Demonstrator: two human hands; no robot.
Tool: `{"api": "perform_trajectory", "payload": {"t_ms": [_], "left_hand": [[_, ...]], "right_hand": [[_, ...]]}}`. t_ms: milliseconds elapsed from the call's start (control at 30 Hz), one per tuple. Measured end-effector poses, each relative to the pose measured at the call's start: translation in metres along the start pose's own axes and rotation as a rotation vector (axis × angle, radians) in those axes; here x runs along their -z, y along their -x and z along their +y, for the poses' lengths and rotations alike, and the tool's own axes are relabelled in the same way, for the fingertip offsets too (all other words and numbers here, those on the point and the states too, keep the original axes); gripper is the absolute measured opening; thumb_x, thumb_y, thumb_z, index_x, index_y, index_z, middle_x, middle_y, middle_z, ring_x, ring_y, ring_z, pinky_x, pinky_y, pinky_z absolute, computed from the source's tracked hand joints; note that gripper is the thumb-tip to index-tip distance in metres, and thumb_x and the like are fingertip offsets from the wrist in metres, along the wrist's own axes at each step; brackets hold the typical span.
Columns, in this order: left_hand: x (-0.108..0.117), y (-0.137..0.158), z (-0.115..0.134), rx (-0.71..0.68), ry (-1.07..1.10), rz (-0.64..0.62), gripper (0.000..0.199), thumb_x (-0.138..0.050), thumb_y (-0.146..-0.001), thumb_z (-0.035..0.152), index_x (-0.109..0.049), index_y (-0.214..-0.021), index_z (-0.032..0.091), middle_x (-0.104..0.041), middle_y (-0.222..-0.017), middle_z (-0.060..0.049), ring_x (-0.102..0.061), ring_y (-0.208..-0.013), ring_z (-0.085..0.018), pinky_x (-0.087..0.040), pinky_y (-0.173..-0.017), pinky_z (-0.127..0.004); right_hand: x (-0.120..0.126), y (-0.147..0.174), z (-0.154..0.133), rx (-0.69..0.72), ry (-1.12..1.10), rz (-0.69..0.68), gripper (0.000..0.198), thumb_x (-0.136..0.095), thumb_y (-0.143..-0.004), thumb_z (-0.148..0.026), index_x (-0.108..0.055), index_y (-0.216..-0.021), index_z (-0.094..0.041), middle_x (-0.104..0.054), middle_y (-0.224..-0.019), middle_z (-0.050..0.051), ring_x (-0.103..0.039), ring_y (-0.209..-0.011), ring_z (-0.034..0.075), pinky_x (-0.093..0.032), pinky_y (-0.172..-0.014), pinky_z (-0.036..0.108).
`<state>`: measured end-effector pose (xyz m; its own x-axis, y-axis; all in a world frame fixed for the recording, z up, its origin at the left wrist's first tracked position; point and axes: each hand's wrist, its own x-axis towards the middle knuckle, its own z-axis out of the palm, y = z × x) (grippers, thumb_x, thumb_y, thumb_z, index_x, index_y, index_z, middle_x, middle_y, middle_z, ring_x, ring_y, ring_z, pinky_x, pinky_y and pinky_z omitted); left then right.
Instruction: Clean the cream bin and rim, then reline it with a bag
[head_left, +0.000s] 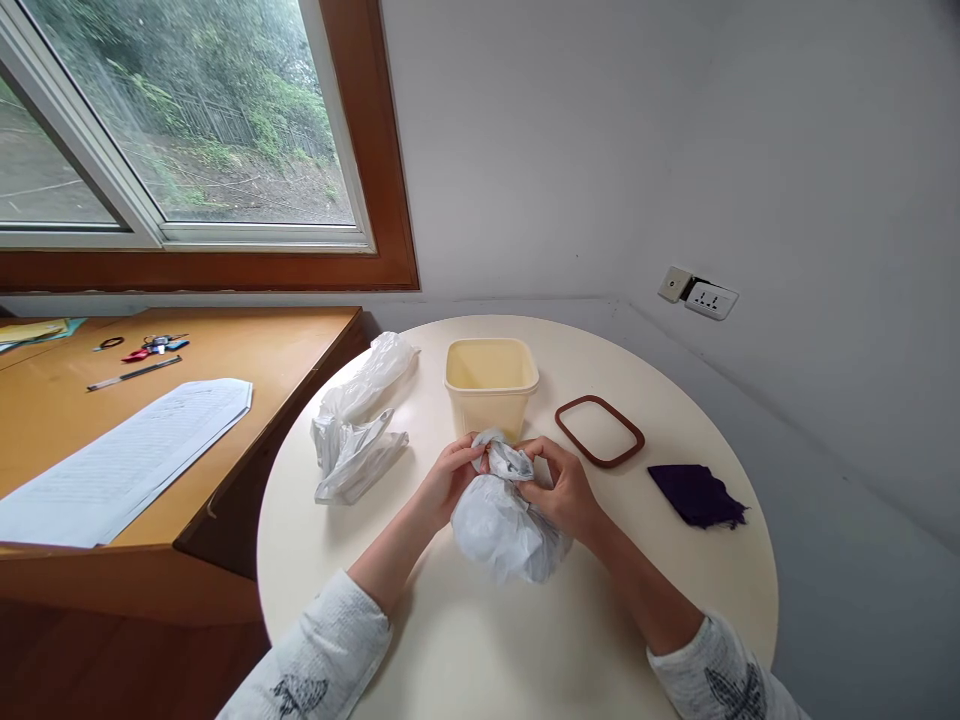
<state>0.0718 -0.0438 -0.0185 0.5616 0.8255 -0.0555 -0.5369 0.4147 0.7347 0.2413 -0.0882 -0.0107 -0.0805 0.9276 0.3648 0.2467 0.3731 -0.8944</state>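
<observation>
A white plastic bag (508, 540) is held by both hands above the round surface (330, 570). Its neck is pinched from one side by the left grip (448, 480) and from the other side by the right grip (564, 488), so both are closed on the gathered plastic. The full, rounded part of the bag hangs below and between the two grips (whether the surface is touched by it cannot be told).

As far as can be judged, the work on the bag is somewhere in the middle: the neck has been bunched and twisted, but the bag has not yet been let go. Whether a knot is being made or loosened is hidden by the fingers.

Just beyond the grips a cream tub (491, 410) is placed, with its inner walls uncovered. A brown frame (625, 454) lies apart from it, beyond the right grip, and a dark cloth (697, 495) is found farther to the right. Two more bags, one crumpled (375, 378) and one flatter (358, 455), are left beyond the left grip, apparently untouched.
</observation>
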Motion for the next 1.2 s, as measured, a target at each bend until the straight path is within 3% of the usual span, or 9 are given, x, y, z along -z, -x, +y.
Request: {"api": "perform_trajectory", "payload": {"t_ms": [200,400,600,733,867,1067,1200], "left_hand": [[0.000,0.002,0.004,-0.032,0.026,-0.014,0.007,-0.053,-0.066,0.010,-0.056,-0.061,0.013,-0.052,-0.061,-0.001,-0.050,-0.062,-0.012,-0.039,-0.062,-0.025],[0.002,0.003,0.004,-0.038,0.001,-0.008,0.009,-0.053,-0.058,0.005,-0.060,-0.058,0.012,-0.055,-0.062,-0.002,-0.051,-0.062,-0.013,-0.038,-0.060,-0.024],[0.000,0.004,0.005,-0.038,0.016,-0.019,0.009,-0.056,-0.060,0.005,-0.059,-0.057,0.013,-0.056,-0.065,-0.002,-0.052,-0.063,-0.013,-0.038,-0.060,-0.024],[-0.001,0.003,0.006,-0.058,0.010,-0.051,0.008,-0.057,-0.062,0.006,-0.060,-0.059,0.013,-0.057,-0.070,-0.002,-0.052,-0.066,-0.013,-0.038,-0.062,-0.024],[-0.005,0.004,0.007,-0.083,-0.019,-0.063,0.009,-0.060,-0.062,0.007,-0.059,-0.055,0.013,-0.056,-0.075,-0.003,-0.052,-0.070,-0.013,-0.038,-0.063,-0.024],[-0.008,0.005,0.008,-0.089,-0.027,-0.067,0.015,-0.062,-0.064,0.008,-0.057,-0.051,0.012,-0.052,-0.071,-0.002,-0.050,-0.067,-0.012,-0.037,-0.060,-0.023],[-0.003,0.005,0.007,-0.073,-0.021,-0.039,0.013,-0.063,-0.064,0.008,-0.056,-0.053,0.012,-0.054,-0.069,-0.001,-0.050,-0.063,-0.011,-0.037,-0.058,-0.022]], "right_hand": [[0.003,-0.002,0.002,-0.010,-0.191,0.146,0.018,-0.057,-0.067,-0.014,-0.047,-0.080,-0.022,-0.052,-0.075,-0.002,-0.050,-0.071,0.014,-0.040,-0.066,0.026],[0.004,-0.004,0.001,-0.075,-0.353,0.293,0.029,-0.055,-0.068,-0.016,-0.051,-0.096,-0.024,-0.055,-0.080,-0.001,-0.051,-0.068,0.013,-0.040,-0.062,0.025],[0.009,-0.007,0.007,-0.082,-0.445,0.360,0.012,-0.047,-0.068,-0.013,-0.055,-0.071,-0.021,-0.054,-0.072,-0.001,-0.049,-0.070,0.014,-0.038,-0.064,0.026],[0.011,-0.010,0.010,-0.026,-0.506,0.408,0.007,-0.047,-0.069,-0.015,-0.049,-0.066,-0.021,-0.055,-0.087,0.001,-0.050,-0.084,0.016,-0.039,-0.071,0.028],[0.012,-0.011,0.015,-0.010,-0.426,0.441,0.005,-0.046,-0.072,-0.018,-0.045,-0.068,-0.021,-0.051,-0.100,0.002,-0.050,-0.089,0.017,-0.040,-0.070,0.027],[0.013,-0.010,0.018,-0.044,-0.312,0.466,0.005,-0.045,-0.074,-0.020,-0.049,-0.075,-0.022,-0.048,-0.071,-0.001,-0.046,-0.065,0.013,-0.039,-0.062,0.025],[0.012,-0.006,0.010,0.038,-0.134,0.433,0.020,-0.046,-0.077,-0.020,-0.058,-0.093,-0.024,-0.055,-0.084,0.002,-0.051,-0.076,0.016,-0.042,-0.071,0.030]]}}
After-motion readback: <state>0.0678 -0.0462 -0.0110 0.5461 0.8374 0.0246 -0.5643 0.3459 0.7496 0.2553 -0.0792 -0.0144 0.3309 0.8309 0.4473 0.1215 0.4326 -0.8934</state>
